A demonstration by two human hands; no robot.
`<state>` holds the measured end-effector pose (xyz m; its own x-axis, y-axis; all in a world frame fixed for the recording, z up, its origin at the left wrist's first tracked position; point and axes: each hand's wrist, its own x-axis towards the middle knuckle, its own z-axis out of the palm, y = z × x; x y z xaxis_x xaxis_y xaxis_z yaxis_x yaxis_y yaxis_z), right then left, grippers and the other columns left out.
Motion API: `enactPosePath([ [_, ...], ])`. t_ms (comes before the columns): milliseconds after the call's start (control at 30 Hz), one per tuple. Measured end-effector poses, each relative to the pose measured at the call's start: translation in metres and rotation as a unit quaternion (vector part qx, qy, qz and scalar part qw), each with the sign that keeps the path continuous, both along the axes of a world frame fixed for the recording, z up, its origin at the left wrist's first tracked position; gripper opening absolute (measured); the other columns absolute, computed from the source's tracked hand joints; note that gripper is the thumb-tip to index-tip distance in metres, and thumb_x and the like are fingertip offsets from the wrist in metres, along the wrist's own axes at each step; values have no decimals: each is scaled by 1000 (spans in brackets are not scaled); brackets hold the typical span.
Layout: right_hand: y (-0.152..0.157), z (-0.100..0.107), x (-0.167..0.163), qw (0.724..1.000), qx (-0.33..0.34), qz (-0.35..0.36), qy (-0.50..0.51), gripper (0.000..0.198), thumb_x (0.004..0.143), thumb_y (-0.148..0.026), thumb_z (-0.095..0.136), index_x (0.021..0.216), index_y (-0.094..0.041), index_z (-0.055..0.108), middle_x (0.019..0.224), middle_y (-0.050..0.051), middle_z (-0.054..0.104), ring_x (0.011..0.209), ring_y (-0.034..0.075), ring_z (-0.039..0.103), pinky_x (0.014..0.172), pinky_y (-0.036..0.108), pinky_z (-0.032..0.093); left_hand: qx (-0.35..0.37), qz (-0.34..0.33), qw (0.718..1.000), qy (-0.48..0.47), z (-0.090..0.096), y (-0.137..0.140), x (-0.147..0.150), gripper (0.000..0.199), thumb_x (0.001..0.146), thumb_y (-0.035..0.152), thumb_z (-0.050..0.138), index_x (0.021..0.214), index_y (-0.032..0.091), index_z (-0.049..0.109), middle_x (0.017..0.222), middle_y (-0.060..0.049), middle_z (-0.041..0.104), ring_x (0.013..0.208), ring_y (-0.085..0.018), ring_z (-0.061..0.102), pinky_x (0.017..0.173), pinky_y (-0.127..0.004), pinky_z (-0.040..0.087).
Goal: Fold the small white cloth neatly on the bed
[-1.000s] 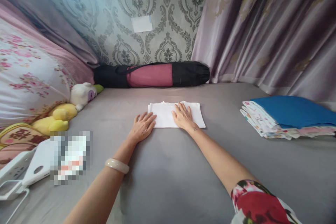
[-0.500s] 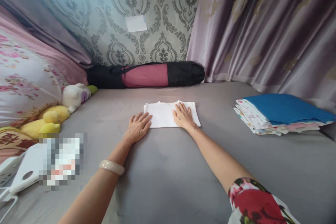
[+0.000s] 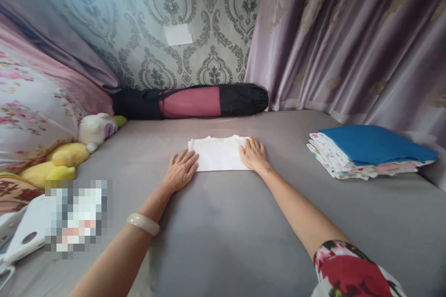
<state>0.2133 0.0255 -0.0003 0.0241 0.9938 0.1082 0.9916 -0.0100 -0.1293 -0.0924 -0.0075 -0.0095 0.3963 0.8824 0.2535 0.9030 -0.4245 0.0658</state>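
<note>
Grip spread flat, grasping nothing, left hand [image 3: 181, 169] and right hand [image 3: 254, 154] — the latter has slid outward across the white cloth [image 3: 219, 155], likely smoothing.

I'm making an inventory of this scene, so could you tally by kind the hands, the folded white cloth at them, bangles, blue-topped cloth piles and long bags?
Hands: 2 (left hand, right hand)
Folded white cloth at the hands: 1
Bangle: 1
Blue-topped cloth pile: 1
Long bag: 1
Total: 6
</note>
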Motion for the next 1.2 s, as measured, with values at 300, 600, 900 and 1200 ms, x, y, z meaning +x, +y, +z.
enactPosePath([
  [300,10,23,15,998,17,50,-37,37,103,-27,34,120,-15,64,131,15,58,119,28,52,103,37,33,-82,3,995,61,45,31,26,38,101,34,27,101,20,63,107,-10,70,103,-22,65,90,-33,49],
  [600,50,30,28,995,11,74,-66,29,97,-16,46,120,-17,64,120,14,62,112,27,55,89,33,40,-112,110,987,42,47,85,47,32,95,20,39,121,19,58,123,-14,60,103,-27,64,87,-37,48],
  [900,65,26,34,993,-44,88,-68,25,99,-19,45,112,-19,67,118,13,57,116,27,50,89,35,39,-179,102,978,21,32,127,41,29,92,19,48,117,16,62,121,-12,61,97,-19,65,84,-27,51],
  [1200,61,30,30,996,-60,62,-15,21,98,-15,46,115,-14,59,124,14,57,118,24,50,93,29,37,-145,96,983,52,40,126,53,24,84,7,52,105,14,62,111,-11,66,106,-21,59,95,-29,43],
])
